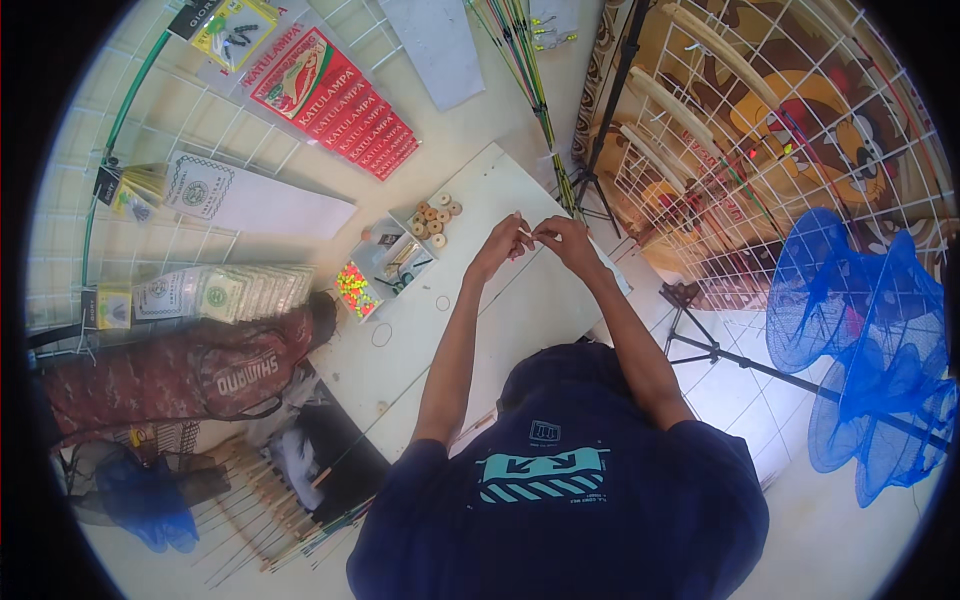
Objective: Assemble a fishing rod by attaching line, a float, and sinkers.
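Observation:
Above the far part of the white table [400, 340], my left hand [503, 245] and my right hand [567, 243] are held close together, fingertips nearly meeting. Both are closed in a pinch. Something small and pale seems to lie between the fingertips, but it is too small to name. To the left of my hands, several round tan and brown spool-like pieces [438, 214] sit in a group. Beside them, a divided white tray [408, 285] holds small bright orange, yellow and green pieces [354, 289] and some slim tools [402, 266].
A bundle of thin rods [535, 95] stands beyond the table. Wire racks with packets [345, 100] rise at the left. Blue nets [850, 330] hang at the right, near a black tripod [700, 345]. A camouflage bag [200, 370] lies at the left.

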`<state>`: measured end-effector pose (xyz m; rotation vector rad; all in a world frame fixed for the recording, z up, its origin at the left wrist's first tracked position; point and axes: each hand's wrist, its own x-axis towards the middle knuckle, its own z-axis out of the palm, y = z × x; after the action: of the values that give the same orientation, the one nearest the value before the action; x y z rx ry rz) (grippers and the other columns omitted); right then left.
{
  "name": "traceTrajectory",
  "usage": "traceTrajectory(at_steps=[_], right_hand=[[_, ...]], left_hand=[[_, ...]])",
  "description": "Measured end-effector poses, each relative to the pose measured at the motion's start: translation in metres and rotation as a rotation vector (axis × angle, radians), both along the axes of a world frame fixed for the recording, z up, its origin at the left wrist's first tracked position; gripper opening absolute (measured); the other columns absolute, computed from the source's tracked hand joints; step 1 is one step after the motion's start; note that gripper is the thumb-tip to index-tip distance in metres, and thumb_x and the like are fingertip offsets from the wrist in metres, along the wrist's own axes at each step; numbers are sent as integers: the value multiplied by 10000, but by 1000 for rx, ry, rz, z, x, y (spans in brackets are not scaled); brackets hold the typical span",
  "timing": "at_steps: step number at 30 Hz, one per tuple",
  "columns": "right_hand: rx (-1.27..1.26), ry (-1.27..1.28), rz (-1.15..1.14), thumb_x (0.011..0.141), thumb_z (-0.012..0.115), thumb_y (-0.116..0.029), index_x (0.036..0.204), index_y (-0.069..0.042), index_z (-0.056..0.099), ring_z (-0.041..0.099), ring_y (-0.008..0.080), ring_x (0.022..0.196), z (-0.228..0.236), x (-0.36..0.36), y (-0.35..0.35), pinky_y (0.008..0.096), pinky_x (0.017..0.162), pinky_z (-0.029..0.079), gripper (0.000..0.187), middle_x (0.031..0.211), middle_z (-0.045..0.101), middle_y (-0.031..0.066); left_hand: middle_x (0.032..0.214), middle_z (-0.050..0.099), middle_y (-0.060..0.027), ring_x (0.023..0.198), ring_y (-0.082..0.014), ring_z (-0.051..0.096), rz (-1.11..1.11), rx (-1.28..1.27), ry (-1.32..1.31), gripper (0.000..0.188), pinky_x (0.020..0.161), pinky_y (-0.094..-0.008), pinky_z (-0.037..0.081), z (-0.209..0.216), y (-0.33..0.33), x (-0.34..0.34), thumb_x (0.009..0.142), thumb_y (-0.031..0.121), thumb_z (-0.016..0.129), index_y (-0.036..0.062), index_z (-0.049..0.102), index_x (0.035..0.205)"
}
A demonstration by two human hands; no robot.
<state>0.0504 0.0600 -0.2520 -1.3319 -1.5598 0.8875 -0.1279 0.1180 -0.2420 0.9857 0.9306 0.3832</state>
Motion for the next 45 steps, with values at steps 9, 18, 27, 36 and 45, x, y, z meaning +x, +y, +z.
traceTrajectory(at_steps=[9,18,27,36,45], right_hand=[[-3,-45,67,806,679,-54,876,-6,666,636,259,721,3,0,-1,341,682,497,86,821,639,140],[84,-145,74,788,675,-61,866,-24,648,609,268,786,-7,-1,-1,365,731,487,90,811,603,109],[307,-344,-18,780,667,-61,866,-32,645,576,274,843,-7,-12,-10,363,760,481,94,886,598,88],[358,-409,-56,802,655,-60,951,-11,670,567,286,851,-7,-22,-13,376,747,477,157,895,602,110],[455,-499,-78,782,626,-47,890,-15,629,557,275,865,-6,-20,-10,362,753,471,113,887,574,105]], left_hand=[[829,644,-55,724,-97,566,-128,251,74,283,660,-245,447,6,-1,-10,847,186,721,60,550,1034],[857,696,-108,611,-103,562,-153,175,116,317,560,-230,439,9,17,-11,949,309,583,13,620,1059],[775,624,-79,570,-106,549,-71,-41,215,205,531,-242,462,7,16,-10,967,159,514,-5,604,1052],[943,678,-232,560,-108,534,47,-120,71,208,553,-243,487,5,13,-16,926,32,502,-19,549,1122],[1024,649,-281,588,-138,556,186,-190,-22,307,572,-283,505,2,7,-15,913,-27,491,-29,453,1218]])
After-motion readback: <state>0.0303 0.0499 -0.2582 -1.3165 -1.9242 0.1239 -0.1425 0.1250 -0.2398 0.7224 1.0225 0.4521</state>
